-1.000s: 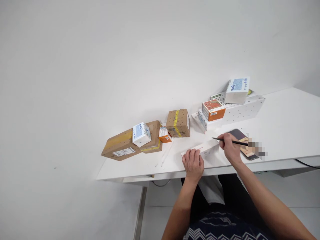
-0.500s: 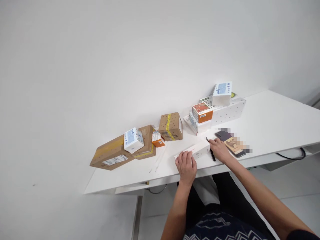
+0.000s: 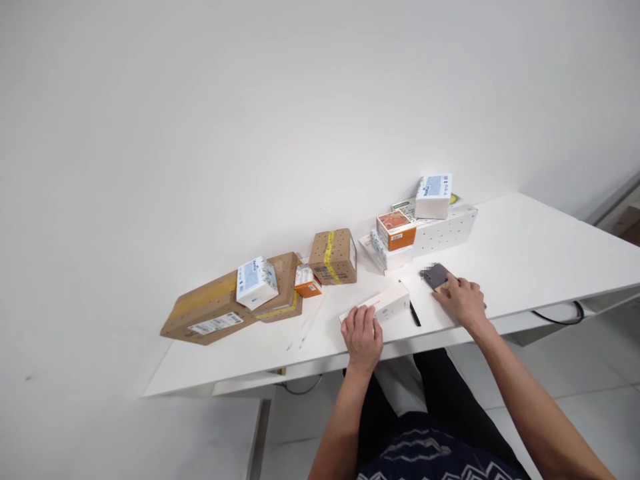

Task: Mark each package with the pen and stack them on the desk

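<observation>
Left hand (image 3: 362, 333) palm-down, fingers curled on white box (image 3: 385, 303); right hand (image 3: 463, 300) flat, spread over phone (image 3: 435, 275).

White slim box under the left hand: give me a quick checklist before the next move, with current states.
1. Left hand steadies the white slim box: ok, fingers rest on its near end.
2. Black pen out of the hands: ok, it lies on the white table just right of the box.
3. Right hand free: not ok, it rests on the phone.
4. Box lies flat on the table: ok.
5. Space around the box: ok, the cardboard parcel with yellow tape and the orange box stand apart, nearer the wall.
6. Box sealed or open: cannot tell.
</observation>
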The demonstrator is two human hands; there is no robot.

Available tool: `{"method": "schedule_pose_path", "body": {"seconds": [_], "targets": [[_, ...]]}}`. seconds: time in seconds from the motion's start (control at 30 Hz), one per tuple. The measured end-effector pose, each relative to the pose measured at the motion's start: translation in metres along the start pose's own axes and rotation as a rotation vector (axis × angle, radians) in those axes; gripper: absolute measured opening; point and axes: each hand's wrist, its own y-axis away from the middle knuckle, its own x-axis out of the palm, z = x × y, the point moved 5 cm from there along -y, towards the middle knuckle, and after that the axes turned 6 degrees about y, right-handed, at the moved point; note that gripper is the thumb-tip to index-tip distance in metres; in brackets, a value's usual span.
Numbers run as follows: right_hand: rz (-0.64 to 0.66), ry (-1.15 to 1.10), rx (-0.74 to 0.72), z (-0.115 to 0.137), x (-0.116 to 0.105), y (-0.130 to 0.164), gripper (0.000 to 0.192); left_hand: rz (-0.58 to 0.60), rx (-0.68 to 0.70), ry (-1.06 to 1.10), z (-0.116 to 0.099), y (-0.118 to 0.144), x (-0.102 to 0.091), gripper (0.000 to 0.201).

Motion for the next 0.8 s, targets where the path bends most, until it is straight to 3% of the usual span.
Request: {"method": "schedule_pose_path", "body": {"seconds": [0.2, 0.27, 0.37, 0.47, 0.53, 0.67, 0.8], "targets": [[0.054, -0.186, 0.131, -0.01, -0.016, 0.003, 0.068, 0.002, -0.008, 0.019, 0.0, 0.002, 0.0, 0.03], [0.087, -0.454, 0.226, -0.019, -0.024, 0.012, 0.073, 0.0, -0.008, 0.015, 0.0, 0.002, 0.0, 0.03], [0.217, -1.084, 0.333, -0.016, -0.04, 0.038, 0.065, -0.01, -0.011, -0.003, -0.002, 0.002, 0.0, 0.03], [0.467, -1.663, 0.333, 0.018, -0.061, 0.075, 0.056, -0.007, -0.023, -0.021, -0.002, 0.002, 0.001, 0.03], [0.701, -1.856, 0.295, 0.051, -0.073, 0.1, 0.054, 0.005, -0.034, -0.019, -0.001, 0.003, 0.001, 0.031], [1.099, -2.043, 0.381, 0.111, -0.079, 0.138, 0.042, 0.037, -0.04, 0.019, 0.004, 0.008, 0.003, 0.036], [1.282, -2.058, 0.291, 0.147, -0.077, 0.147, 0.045, 0.065, -0.105, 0.056, 0.012, 0.016, 0.007, 0.033]]}}
